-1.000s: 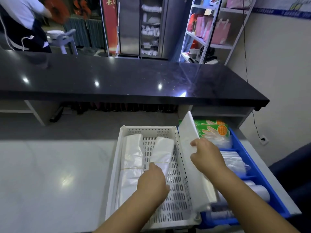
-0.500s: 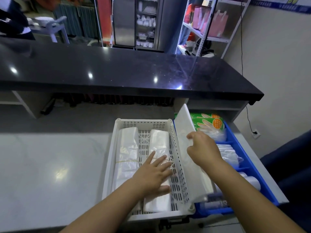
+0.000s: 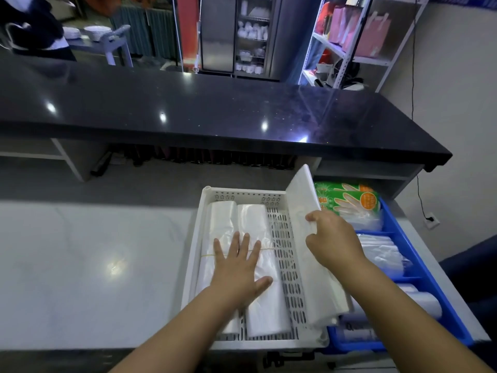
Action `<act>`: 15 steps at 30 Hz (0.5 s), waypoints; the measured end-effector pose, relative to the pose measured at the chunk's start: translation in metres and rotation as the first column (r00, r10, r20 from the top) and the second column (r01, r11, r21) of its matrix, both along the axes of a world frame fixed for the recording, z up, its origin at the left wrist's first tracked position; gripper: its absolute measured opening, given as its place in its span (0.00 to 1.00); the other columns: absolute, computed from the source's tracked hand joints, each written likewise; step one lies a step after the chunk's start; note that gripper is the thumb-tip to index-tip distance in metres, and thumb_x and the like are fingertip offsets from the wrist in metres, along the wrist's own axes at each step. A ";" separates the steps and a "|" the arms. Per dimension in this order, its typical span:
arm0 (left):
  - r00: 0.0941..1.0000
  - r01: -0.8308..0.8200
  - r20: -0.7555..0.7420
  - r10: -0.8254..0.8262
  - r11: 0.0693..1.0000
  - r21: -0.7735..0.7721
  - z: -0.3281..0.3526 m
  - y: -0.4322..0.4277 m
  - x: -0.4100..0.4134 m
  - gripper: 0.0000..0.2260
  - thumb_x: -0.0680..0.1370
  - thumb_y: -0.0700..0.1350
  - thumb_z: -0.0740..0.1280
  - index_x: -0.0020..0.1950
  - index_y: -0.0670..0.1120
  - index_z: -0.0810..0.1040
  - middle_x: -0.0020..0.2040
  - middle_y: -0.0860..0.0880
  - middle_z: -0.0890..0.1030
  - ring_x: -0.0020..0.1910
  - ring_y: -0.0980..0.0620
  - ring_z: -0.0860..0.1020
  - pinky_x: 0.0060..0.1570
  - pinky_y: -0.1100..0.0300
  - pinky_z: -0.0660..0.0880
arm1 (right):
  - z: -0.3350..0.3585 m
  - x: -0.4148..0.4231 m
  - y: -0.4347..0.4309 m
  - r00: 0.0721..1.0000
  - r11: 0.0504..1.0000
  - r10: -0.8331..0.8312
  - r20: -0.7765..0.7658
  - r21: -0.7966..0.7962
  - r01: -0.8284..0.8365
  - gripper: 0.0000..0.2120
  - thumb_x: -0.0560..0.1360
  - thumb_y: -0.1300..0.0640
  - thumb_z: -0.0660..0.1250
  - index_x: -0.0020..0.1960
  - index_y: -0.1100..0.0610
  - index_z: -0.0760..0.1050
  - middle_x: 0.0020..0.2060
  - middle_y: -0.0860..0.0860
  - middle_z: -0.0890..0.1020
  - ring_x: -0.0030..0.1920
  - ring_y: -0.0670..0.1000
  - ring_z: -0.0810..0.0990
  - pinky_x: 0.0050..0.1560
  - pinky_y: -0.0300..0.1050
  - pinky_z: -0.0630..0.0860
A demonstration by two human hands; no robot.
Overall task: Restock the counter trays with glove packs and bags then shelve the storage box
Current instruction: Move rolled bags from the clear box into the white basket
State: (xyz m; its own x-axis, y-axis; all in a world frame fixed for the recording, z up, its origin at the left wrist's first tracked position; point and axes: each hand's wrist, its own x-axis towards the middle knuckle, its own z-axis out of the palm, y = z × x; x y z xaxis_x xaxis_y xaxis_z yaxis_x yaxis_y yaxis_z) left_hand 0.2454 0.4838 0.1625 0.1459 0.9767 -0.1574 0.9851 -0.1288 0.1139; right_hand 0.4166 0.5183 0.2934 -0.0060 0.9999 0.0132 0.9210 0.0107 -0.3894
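The room is bright, with light coming from above. Small white spots of glare shine on the black counter (image 3: 188,109), and a soft glow sits on the white worktop (image 3: 115,265) at 9 o'clock. Under the counter it is dark with shadow. The white tray (image 3: 196,238) in the middle looks sharp. The back of the room at 12 o'clock is a bit fuzzy (the person (image 3: 35,25) at 11 o'clock most of all). Straight lines bend near the edges, like the counter's front edge.
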 end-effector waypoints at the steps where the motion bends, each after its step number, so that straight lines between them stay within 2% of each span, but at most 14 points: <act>1: 1.000 0.004 0.000 -0.004 1.000 -0.024 0.000 -0.001 0.000 0.37 0.74 0.69 0.46 0.75 0.52 0.36 0.76 0.47 0.34 0.73 0.45 0.30 0.60 0.36 0.23 | -0.001 -0.002 0.001 1.000 1.000 0.010 0.009 0.002 -0.010 0.20 0.72 0.65 0.64 0.63 0.55 0.73 0.58 0.51 0.77 0.47 0.53 0.77 0.41 0.46 0.77; 7: 0.996 0.076 0.048 -0.074 0.996 -0.053 0.002 -0.003 0.000 0.35 0.74 0.68 0.47 0.75 0.55 0.39 0.77 0.48 0.38 0.75 0.48 0.35 0.63 0.35 0.26 | -0.007 -0.016 0.005 0.993 0.996 0.088 0.083 -0.026 -0.086 0.19 0.72 0.66 0.62 0.62 0.57 0.73 0.57 0.53 0.77 0.48 0.56 0.79 0.42 0.47 0.78; 10: 0.991 0.098 0.095 -0.092 0.994 -0.058 0.014 -0.002 -0.013 0.31 0.77 0.60 0.53 0.76 0.55 0.44 0.78 0.50 0.43 0.76 0.48 0.42 0.69 0.35 0.37 | -0.006 -0.026 0.005 0.969 0.988 0.151 0.193 -0.048 -0.144 0.15 0.71 0.66 0.61 0.57 0.59 0.74 0.54 0.55 0.77 0.46 0.59 0.79 0.43 0.53 0.79; 13: 0.991 0.067 0.111 -0.070 0.997 0.033 0.027 -0.005 -0.038 0.27 0.79 0.49 0.56 0.76 0.53 0.51 0.78 0.50 0.52 0.76 0.48 0.50 0.71 0.42 0.50 | -0.007 -0.046 0.001 0.898 0.972 0.235 0.373 -0.088 -0.218 0.10 0.71 0.68 0.60 0.50 0.59 0.72 0.51 0.56 0.76 0.45 0.61 0.79 0.37 0.47 0.72; 15: 0.996 0.063 0.057 -0.071 0.989 0.132 0.033 -0.009 -0.058 0.23 0.79 0.47 0.56 0.74 0.51 0.58 0.76 0.50 0.59 0.75 0.48 0.53 0.70 0.45 0.52 | -0.013 -0.066 -0.004 0.832 0.952 0.307 0.462 -0.152 -0.267 0.11 0.71 0.69 0.60 0.52 0.60 0.72 0.52 0.56 0.75 0.48 0.60 0.80 0.38 0.46 0.67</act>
